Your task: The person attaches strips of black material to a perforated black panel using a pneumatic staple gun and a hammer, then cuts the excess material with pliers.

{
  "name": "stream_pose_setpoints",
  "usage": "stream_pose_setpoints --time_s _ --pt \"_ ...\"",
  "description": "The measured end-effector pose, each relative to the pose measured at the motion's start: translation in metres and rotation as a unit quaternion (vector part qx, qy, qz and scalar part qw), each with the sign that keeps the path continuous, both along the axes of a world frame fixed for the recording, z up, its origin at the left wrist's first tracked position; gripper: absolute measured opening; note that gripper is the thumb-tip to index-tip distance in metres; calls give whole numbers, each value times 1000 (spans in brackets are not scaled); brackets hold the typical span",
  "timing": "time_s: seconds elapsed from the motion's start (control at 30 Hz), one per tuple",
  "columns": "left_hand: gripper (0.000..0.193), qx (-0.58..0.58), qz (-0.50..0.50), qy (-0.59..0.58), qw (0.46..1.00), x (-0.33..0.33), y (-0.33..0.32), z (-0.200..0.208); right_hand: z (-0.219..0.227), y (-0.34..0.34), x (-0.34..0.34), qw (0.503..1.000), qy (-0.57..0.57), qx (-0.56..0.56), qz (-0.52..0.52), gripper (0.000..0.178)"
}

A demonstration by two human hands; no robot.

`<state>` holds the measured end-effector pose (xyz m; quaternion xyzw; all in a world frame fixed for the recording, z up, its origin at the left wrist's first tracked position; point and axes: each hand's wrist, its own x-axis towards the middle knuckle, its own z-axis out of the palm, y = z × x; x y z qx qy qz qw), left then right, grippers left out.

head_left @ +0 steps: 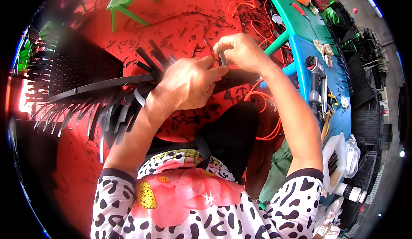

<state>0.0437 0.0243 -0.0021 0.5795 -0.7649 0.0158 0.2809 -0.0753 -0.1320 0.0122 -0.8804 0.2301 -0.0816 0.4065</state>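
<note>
Both hands meet at the middle of the view, over a dark rod-like piece (240, 77) of a black frame. My left hand (184, 84) is closed around it, with its thumb and forefinger reaching toward my right hand. My right hand (246, 54) is bent at the wrist and pinches a narrow dark grey strip (222, 59) standing between the two hands. Left of my left hand, a long curved black band (103, 86) runs outward. Many flat black strips (124, 112) hang loose from it, and a few poke up beyond my left wrist.
Black offcuts litter the red floor (180, 14). A dark woven panel (86, 59) stands at left, a green chair (122, 1) far left. Orange hose (259, 94) loops near the blue table (302, 67), which carries a power tool (315, 84). A white tray (334, 153) sits nearer.
</note>
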Motion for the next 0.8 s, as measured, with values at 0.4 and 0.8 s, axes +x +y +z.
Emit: stream_pose_setpoints --time_s 0.4,0.8 --pt "44 5 -8 -3 1000 3 1 2 3 -7 2 969 81 233 -7 19" --pt "34 15 8 35 999 0 1 3 -5 5 -4 993 53 64 89 29"
